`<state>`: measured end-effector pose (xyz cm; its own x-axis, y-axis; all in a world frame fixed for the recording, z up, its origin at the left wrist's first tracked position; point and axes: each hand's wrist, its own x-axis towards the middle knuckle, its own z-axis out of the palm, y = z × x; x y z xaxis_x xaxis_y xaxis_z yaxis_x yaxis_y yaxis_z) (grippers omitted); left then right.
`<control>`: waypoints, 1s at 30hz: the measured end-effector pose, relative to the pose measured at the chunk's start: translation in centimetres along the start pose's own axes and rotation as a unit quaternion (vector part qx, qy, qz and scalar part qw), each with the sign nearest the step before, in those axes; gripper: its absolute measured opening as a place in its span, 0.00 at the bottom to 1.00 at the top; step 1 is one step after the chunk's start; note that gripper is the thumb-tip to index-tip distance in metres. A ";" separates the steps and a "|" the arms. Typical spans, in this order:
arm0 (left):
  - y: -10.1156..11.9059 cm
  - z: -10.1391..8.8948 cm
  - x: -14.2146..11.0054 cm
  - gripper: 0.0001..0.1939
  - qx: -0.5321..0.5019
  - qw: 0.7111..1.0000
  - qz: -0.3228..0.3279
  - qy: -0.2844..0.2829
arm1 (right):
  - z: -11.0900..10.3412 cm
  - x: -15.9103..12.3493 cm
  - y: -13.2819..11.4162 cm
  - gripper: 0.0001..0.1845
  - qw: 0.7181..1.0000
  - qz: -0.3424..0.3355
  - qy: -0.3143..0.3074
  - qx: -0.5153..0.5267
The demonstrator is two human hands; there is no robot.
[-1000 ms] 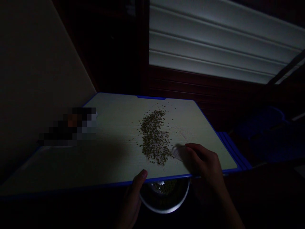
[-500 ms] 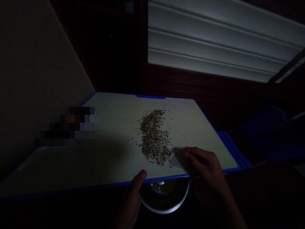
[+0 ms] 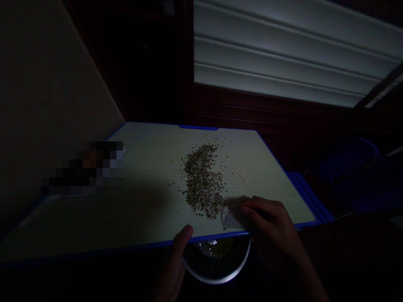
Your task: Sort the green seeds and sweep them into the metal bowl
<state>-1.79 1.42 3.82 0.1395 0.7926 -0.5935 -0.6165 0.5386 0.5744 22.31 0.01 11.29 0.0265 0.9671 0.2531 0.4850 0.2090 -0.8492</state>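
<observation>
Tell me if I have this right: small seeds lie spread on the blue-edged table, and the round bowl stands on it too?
Not quite: the round bowl isn't on the table; the head view shows it below the near edge, partly hidden. The small seeds do lie spread on top.

You are looking at a very dim scene, with the slatted panel (image 3: 283, 54) beyond the table (image 3: 151, 147) showing palest and the surroundings beneath and beside the table sinking into near-black. A soft shadow is darkening the table's left half, another is lying on it beside your right hand (image 3: 269, 216), and the bowl (image 3: 231, 276) below its near edge is giving off a rim glint. Coarse pixel blocks (image 3: 85, 167) are masking a patch along the table's left edge.
</observation>
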 end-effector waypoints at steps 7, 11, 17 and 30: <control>0.1 0.2 -0.2 0.26 -0.009 0.999 -0.011 0.035 | 0.0 -0.1 0.0 0.07 0.999 -0.024 -0.015 0.016; 0.2 0.3 -0.2 0.23 -0.014 0.999 -0.021 0.038 | -0.1 -0.1 -0.1 0.08 0.999 -0.029 -0.026 0.007; 0.4 0.6 -0.5 0.24 -0.002 0.997 -0.018 0.070 | -0.2 -0.1 -0.2 0.08 0.999 -0.045 -0.028 0.011; 0.3 0.5 -0.3 0.27 -0.004 0.999 -0.018 0.051 | 0.0 -0.3 0.3 0.08 0.999 -0.034 -0.005 0.017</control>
<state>-1.63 1.46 4.40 0.0836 0.7392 -0.6683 -0.6179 0.5646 0.5472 22.44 -0.26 10.97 -0.0144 0.9516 0.3069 0.4561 0.2794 -0.8449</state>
